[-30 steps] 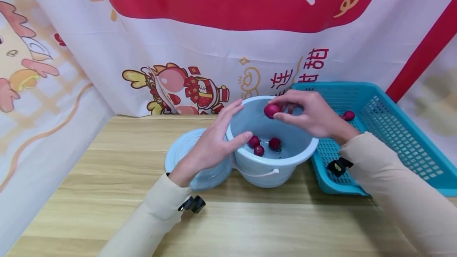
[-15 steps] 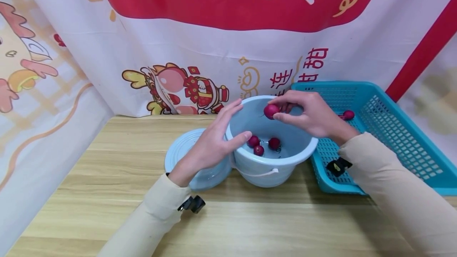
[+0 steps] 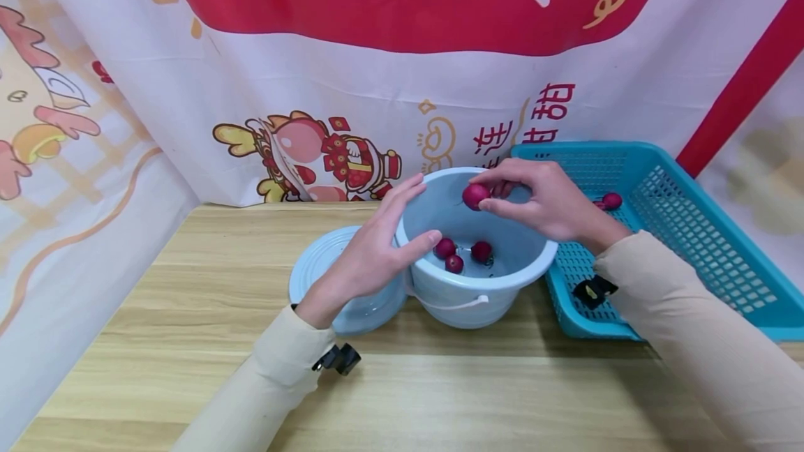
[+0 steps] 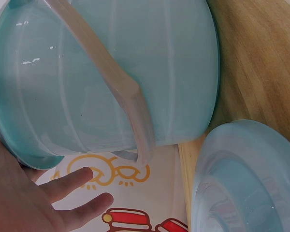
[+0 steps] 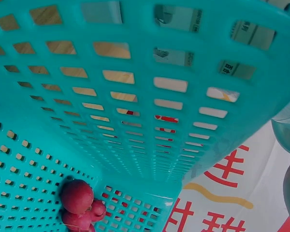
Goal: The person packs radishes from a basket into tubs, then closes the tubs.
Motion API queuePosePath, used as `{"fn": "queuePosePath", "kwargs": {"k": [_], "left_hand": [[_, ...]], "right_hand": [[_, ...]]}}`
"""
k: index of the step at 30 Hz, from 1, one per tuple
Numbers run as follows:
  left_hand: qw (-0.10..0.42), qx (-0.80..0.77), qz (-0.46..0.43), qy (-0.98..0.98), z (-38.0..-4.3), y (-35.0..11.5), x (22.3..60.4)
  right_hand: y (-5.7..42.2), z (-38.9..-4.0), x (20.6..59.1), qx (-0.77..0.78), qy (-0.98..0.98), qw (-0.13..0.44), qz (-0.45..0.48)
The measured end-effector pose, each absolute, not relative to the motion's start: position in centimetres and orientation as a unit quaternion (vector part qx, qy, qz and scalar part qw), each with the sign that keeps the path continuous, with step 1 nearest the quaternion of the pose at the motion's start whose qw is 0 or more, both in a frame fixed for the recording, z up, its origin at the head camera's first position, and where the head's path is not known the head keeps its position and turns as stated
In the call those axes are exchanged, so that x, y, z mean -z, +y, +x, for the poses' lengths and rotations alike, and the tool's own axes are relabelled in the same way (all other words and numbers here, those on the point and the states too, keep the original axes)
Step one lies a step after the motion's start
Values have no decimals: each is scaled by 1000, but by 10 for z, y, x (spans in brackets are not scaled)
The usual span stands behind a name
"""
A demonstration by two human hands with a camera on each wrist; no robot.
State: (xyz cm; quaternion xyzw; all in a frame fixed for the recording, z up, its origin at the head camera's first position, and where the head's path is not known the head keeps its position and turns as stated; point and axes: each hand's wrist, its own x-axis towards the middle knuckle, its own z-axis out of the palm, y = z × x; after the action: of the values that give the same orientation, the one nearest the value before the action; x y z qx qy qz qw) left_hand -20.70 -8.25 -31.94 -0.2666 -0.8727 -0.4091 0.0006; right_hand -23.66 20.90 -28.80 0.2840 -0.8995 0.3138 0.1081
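Observation:
My right hand (image 3: 553, 199) pinches a round red radish (image 3: 474, 196) between thumb and fingertips, above the mouth of a light blue bucket (image 3: 484, 302). Three more radishes (image 3: 454, 264) lie at the bottom of the bucket. My left hand (image 3: 373, 253) rests at the bucket's left rim, its fingers straight and spread, the thumb reaching over the edge. The left wrist view shows these fingers (image 4: 70, 186) outside the bucket wall. In the right wrist view several radishes (image 5: 77, 196) sit in a corner of the teal basket (image 5: 150, 104); the right hand's grip is out of that view.
A round light blue lid (image 3: 314, 257) lies on the wooden table (image 3: 157, 319) left of the bucket, partly under my left hand. The perforated basket stands close on the bucket's right. A printed cloth (image 3: 352, 82) hangs behind everything.

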Motion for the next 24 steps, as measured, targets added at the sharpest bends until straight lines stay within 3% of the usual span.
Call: {"fn": "queuePosePath", "kwargs": {"k": [24], "left_hand": [[-2,414,-266,-870,-207,-83,319]], "right_hand": [[213,-238,283,-363,-887,85,274]]}}
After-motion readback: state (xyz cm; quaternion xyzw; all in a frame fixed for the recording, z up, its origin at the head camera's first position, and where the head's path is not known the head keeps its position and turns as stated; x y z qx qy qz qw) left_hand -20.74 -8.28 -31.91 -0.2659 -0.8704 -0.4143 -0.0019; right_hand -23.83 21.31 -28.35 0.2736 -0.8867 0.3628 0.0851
